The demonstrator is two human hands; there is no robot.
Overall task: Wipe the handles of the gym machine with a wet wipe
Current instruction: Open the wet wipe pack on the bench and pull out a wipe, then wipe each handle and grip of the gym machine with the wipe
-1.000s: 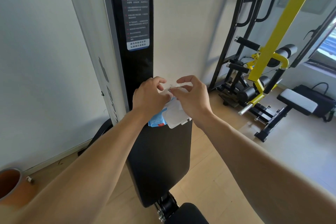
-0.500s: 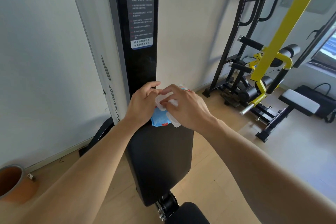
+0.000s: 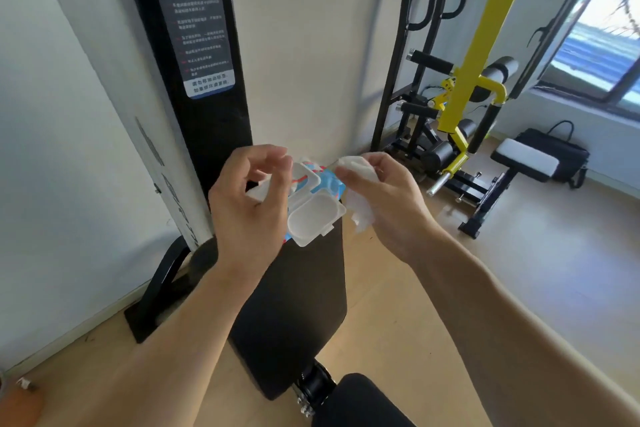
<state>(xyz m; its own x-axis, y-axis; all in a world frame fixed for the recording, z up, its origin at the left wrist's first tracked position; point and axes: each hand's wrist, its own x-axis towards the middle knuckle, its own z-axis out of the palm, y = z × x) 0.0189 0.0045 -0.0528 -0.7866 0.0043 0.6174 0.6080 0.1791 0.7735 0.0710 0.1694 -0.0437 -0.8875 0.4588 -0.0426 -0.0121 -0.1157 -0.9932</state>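
A blue wet wipe pack [image 3: 330, 184] with its white lid [image 3: 313, 218] flipped open sits on top of the black back pad [image 3: 294, 305] of the gym machine in front of me. My left hand [image 3: 249, 204] curls round the pack's left end. Just to the right of the pack, my right hand [image 3: 391, 198] pinches a white wet wipe [image 3: 358, 172], which hangs down crumpled below the fingers. Black foam-covered handles [image 3: 433, 62] and curved black bars [image 3: 453, 0] show on the rack at the back right.
A black upright column with a warning label [image 3: 197, 31] stands behind the pad, against the white wall. A yellow-framed machine [image 3: 485, 28], a white-topped bench [image 3: 523, 158] and a black bag [image 3: 557, 149] fill the right. The black seat [image 3: 356, 402] is below.
My right hand has pulled a wipe out of the pack and moved it to the right. The lid now lies open and the hands have parted.
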